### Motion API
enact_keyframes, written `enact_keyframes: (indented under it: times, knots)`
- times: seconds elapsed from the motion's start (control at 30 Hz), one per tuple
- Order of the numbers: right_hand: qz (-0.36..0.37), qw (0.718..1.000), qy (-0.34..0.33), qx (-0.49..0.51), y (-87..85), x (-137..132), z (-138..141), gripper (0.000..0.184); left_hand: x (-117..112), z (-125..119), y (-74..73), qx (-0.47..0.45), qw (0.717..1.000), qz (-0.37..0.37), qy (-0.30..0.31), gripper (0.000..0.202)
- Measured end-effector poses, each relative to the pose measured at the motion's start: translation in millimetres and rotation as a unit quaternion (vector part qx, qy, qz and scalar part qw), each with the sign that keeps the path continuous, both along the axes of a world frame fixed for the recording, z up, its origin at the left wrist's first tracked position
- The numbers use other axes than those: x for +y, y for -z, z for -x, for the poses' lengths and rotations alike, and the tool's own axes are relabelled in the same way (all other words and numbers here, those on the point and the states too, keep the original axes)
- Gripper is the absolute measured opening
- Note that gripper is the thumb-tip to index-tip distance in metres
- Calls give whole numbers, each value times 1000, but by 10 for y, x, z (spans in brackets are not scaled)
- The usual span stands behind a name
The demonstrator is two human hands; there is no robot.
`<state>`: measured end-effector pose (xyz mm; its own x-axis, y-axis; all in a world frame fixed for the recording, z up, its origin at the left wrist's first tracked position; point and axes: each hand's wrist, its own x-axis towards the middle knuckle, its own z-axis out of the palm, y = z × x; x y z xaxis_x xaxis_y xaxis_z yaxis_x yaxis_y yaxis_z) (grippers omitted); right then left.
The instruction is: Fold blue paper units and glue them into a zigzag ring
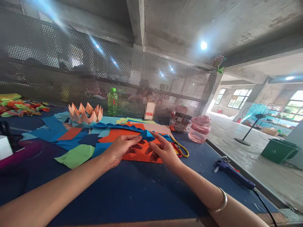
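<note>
Blue folded paper (146, 136) sits raised between the two hands, just above an orange paper sheet (142, 156). The left hand (120, 148) has its fingers (134, 140) closed narrowly on the paper's left side, and the right hand (164, 152) presses its extended fingers (155, 136) against the right side. A silver bangle (222, 200) circles the right forearm. Around them on the dark blue tabletop (132, 195) lie a pleated blue paper strip (115, 126), a green paper scrap (75, 156) and yellow-handled scissors (181, 149). Farther off stand an orange paper lotus (85, 114), a green plastic bottle (112, 101) and a pink plastic jar (199, 129); a blue hot glue gun (233, 173) lies at right.
</note>
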<state>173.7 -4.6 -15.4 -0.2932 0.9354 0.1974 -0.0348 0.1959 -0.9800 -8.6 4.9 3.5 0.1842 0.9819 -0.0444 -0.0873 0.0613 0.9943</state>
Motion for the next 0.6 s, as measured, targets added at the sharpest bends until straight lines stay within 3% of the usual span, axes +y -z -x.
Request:
enact_keyframes:
  times: [0.13, 0.4, 0.6]
  knots:
    - [-14, 999, -24, -16, -14, -14, 18, 55, -5, -16, 18, 22, 999, -14, 21, 28]
    - [-30, 998, 49, 16, 17, 44, 2, 37, 4, -5, 20, 32, 998, -48, 30, 26]
    - [-14, 996, 82, 43, -6, 36, 2, 33, -13, -19, -16, 51, 994, -94, -9, 19]
